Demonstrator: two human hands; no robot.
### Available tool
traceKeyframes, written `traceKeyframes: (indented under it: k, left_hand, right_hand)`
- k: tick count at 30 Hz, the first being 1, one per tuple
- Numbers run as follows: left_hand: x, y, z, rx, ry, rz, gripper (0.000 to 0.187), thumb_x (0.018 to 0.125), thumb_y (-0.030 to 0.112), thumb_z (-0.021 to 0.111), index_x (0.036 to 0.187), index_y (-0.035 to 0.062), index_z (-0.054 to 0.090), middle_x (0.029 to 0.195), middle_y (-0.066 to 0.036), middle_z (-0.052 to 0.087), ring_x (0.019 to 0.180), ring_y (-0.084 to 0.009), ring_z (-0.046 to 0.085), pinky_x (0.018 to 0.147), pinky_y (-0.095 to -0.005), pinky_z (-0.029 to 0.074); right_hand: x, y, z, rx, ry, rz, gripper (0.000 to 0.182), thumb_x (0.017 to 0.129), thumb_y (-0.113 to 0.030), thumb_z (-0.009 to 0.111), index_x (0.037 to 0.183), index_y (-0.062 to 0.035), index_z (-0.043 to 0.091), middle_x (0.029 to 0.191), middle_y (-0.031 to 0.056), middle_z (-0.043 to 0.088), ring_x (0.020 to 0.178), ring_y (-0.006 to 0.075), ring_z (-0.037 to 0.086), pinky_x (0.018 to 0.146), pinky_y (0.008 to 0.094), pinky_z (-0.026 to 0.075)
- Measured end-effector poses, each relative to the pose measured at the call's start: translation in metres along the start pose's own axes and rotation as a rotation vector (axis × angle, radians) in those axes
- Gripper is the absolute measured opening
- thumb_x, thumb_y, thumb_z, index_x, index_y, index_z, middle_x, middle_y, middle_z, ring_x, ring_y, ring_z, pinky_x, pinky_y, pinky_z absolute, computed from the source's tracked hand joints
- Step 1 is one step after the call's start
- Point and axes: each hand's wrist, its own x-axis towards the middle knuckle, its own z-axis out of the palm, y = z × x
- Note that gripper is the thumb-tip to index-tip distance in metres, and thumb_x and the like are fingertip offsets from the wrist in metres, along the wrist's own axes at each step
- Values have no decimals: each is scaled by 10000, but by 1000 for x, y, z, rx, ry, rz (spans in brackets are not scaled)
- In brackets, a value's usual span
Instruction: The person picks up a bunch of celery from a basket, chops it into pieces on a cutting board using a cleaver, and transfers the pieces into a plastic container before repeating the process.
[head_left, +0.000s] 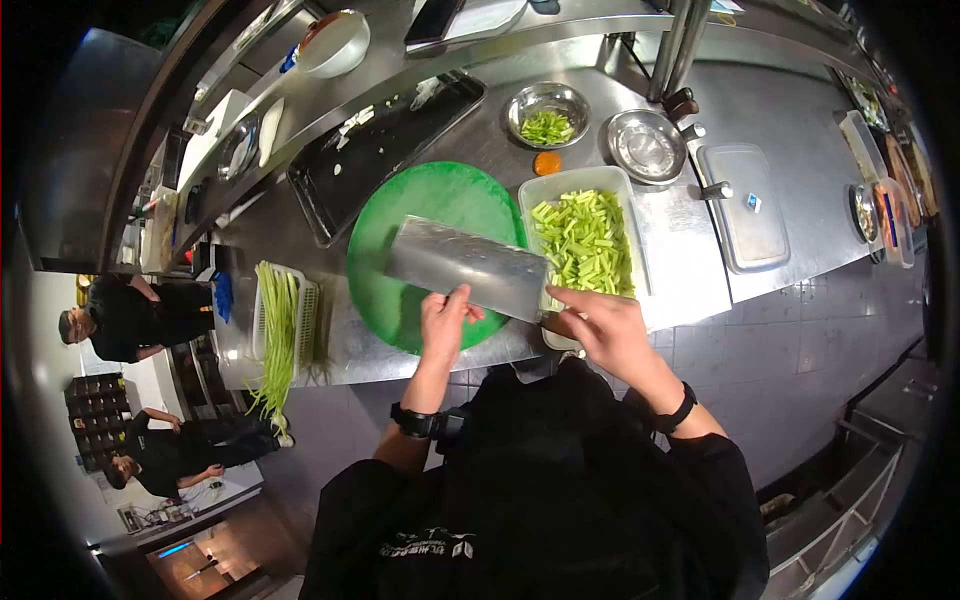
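Note:
A wide rectangular metal blade, like a cleaver point(470, 262), lies slantwise above the round green cutting board point(400, 200); its handle does not show. My left hand point(443, 325) is closed at the blade's near edge, thumb against the metal. At the blade's right end is my right hand point(605, 333), index finger stretched out to its corner and the other fingers partly bent. Just beyond that hand stands a clear plastic container point(637, 250) full of cut green stalk pieces point(585, 235), which look like celery.
A black tray point(345, 175) with white scraps lies behind the board. Long green stalks point(275, 330) hang over a white basket point(312, 310) at left. Metal bowls point(648, 147), knife handles point(690, 112) and a lidded container point(745, 215) stand right. Two people point(125, 318) are at far left.

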Motion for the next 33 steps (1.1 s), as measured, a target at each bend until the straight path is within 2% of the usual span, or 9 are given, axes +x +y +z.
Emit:
traceKeyframes:
  k: [1,2,5,10,14,19,22,26,33]
  left_hand:
    - [1,0,-15,53,46,31,258,973,155,650,751,39,588,650,-48,566,607,-198,627,581,-310,445]
    - [6,-4,-30,85,69,36,329,972,147,647,668,61,554,614,-46,546,608,-207,624,578,-319,438]
    - [14,-14,-64,-35,93,12,325,971,133,640,667,68,545,630,-44,551,602,-211,617,575,-326,431]
    - [43,-38,-123,-322,54,-54,176,953,123,641,819,24,583,707,-88,615,610,-200,610,552,-325,426]
    - [63,-48,-159,-268,100,-101,144,963,128,625,891,6,595,756,-96,646,604,-187,614,544,-320,432]
    - [85,-55,-201,-207,32,-164,184,976,173,605,866,25,596,742,-96,650,631,-178,621,572,-314,447]
    - [94,-54,-214,-198,-74,-188,228,983,207,592,815,54,582,723,-106,648,631,-165,598,620,-311,452]
    - [93,-49,-218,-237,-69,-224,241,985,210,590,804,49,586,709,-108,650,633,-167,583,638,-308,450]
    - [95,-63,-221,-251,-98,-228,203,965,217,633,920,19,623,734,-89,657,662,-184,640,645,-311,494]
  right_hand:
    - [0,-7,0,346,43,181,324,949,-13,632,1269,12,582,1202,130,723,794,212,746,710,315,600]
    - [3,-15,2,515,74,200,360,993,-5,586,1338,27,490,1129,162,738,718,193,717,701,307,591]
    - [11,-34,13,765,74,262,470,995,-11,589,1419,12,385,1111,195,733,682,194,696,688,305,588]
    - [24,-63,55,752,76,215,483,1003,-10,579,1447,6,391,1091,160,751,712,131,665,708,278,554]
    - [38,-90,99,618,124,182,502,983,-14,615,1441,9,411,1048,151,759,726,134,676,707,278,553]
    - [50,-107,158,534,209,25,519,940,-10,673,1409,26,455,966,157,757,754,156,696,669,268,549]
    - [56,-125,178,513,210,86,542,946,-28,672,1423,33,423,939,185,748,713,163,681,613,256,533]
    - [68,-142,188,519,205,194,597,954,-43,656,1459,49,350,945,213,744,686,164,673,593,260,537]
    - [75,-140,179,542,165,253,647,934,-32,653,1480,54,317,966,214,746,684,159,669,606,258,547]
